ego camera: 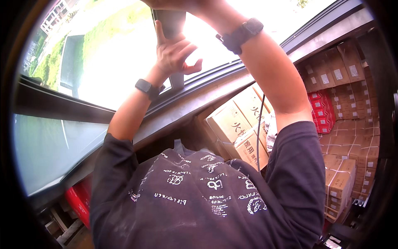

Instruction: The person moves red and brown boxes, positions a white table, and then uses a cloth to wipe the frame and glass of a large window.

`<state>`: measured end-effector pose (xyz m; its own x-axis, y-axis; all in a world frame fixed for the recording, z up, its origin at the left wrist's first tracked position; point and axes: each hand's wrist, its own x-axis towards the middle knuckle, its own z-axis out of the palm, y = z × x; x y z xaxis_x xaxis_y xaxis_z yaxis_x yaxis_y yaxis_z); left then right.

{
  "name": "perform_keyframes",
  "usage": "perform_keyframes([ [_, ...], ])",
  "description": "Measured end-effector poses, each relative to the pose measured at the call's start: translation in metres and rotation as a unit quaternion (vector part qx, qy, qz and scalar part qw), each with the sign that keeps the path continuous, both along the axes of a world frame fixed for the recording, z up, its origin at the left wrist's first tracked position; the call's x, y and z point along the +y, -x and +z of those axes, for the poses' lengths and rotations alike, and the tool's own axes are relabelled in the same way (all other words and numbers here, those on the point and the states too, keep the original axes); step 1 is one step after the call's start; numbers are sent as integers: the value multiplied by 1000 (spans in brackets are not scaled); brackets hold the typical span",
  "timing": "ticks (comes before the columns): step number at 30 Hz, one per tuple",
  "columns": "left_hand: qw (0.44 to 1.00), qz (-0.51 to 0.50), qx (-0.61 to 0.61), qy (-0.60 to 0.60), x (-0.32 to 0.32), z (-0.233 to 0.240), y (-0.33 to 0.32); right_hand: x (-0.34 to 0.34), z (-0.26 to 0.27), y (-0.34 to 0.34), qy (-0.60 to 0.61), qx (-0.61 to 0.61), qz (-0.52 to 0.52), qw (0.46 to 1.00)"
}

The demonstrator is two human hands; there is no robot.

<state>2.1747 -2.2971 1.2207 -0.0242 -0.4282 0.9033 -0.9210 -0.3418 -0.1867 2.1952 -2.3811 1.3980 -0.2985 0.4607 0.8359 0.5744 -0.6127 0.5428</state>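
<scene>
Both my arms are raised towards a bright window, each with a dark band at the wrist. My left hand [175,54] lies against the lower part of a dark, flat-faced piece [172,25]. Its index finger points up along that piece's left edge, the thumb stands out and the other fingers are bent. Glare hides whether the piece belongs to the window's upright [178,81] or is separate. My right hand [177,3] reaches across the top of the piece. The upper picture edge cuts it off, so its fingers are hidden.
The window sill [189,96] slants across before me. Cardboard cartons [239,118] bearing writing stand below it, with a black cable [260,133] hanging in front. Stacked cartons [351,133] and red boxes [321,112] fill the right side. A red object [79,202] sits lower left.
</scene>
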Motion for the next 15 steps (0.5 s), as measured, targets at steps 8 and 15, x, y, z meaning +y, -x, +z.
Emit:
perform_keyframes([
  [8, 1000, -15, -10, 20, -8, -4, -3, -11, 3, -31, -3, -146, -91, 985],
  [15, 1000, 9, -1, -1, -19, -11, -12, -39, -11, -39, 11, -75, -189, 979],
])
